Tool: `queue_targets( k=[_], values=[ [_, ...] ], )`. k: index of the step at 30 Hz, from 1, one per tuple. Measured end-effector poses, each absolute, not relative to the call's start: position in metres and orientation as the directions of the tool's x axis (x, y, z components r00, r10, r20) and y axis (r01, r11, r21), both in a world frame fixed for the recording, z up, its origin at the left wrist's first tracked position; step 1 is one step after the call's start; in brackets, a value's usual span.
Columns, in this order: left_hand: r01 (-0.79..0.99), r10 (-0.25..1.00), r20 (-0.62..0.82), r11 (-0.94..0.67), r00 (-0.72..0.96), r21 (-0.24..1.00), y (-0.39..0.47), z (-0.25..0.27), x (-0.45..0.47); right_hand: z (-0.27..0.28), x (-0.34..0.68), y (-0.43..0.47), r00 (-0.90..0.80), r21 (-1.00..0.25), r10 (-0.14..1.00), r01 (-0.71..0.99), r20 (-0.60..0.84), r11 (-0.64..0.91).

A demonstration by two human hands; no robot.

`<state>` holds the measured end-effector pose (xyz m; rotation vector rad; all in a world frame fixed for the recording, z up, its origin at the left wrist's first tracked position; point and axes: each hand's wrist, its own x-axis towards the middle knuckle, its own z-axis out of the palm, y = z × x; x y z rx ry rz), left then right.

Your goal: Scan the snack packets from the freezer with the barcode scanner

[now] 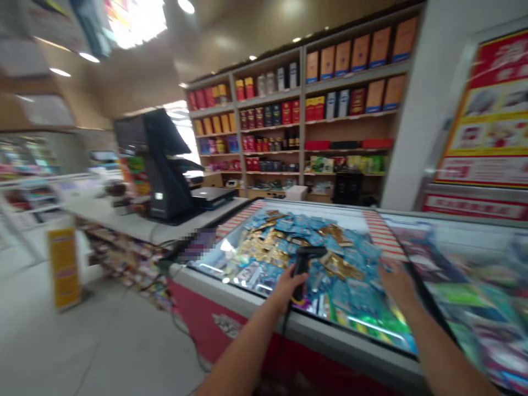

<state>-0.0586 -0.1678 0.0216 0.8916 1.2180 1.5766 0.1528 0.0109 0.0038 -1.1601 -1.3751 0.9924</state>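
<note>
My left hand (290, 289) is closed round the grip of a black handheld barcode scanner (300, 275). The scanner is held upright over a chest freezer (247, 300), and its cable hangs down the freezer's front. Blue packets (352, 294) and gold packets (266, 247) lie heaped inside the freezer. Over the right side of the heap is my right hand (396, 278), somewhat blurred. Its fingers look apart, with a bit of blue showing between them; whether they touch a packet is unclear.
On the counter (165, 234) to the left stands a black checkout terminal (157, 165) beside a flat dark device (214, 197). Shelves (303, 110) of boxed goods line the back wall. More packaged goods (474, 297) lie at right. A yellow stand (64, 269) is on the floor.
</note>
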Motion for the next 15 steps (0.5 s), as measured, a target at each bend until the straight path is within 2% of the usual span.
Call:
queue_targets(
  k=[2, 4, 7, 11, 15],
  values=[
    [-0.235, 0.961, 0.027, -0.094, -0.276, 0.967, -0.164, 0.021, -0.065, 0.003, 0.193, 0.012, 0.153, -0.954, 0.955, 0.2, 0.254, 0.222],
    [-0.271, 0.97, 0.004, -0.072, -0.245, 0.96, -0.161, 0.019, -0.069, 0.004, 0.205, 0.013, 0.233, -0.936, 0.921, 0.241, 0.313, 0.257],
    [-0.39, 0.97, -0.082, -0.014, -0.228, 0.921, -0.162, 0.021, -0.074, 0.003, 0.198, 0.015, 0.241, -0.915, 0.908, 0.303, 0.344, 0.266],
    [-0.61, 0.97, -0.241, 0.176, -0.025, 0.773, -0.158, 0.029, -0.083, 0.0, 0.191, 0.015, 0.212, -0.894, 0.893, 0.312, 0.396, 0.322],
    [-0.741, 0.979, -0.179, 0.191, 0.097, 0.644, -0.141, 0.038, -0.087, -0.004, 0.192, 0.019, 0.196, -0.88, 0.886, 0.325, 0.42, 0.345]
  ],
)
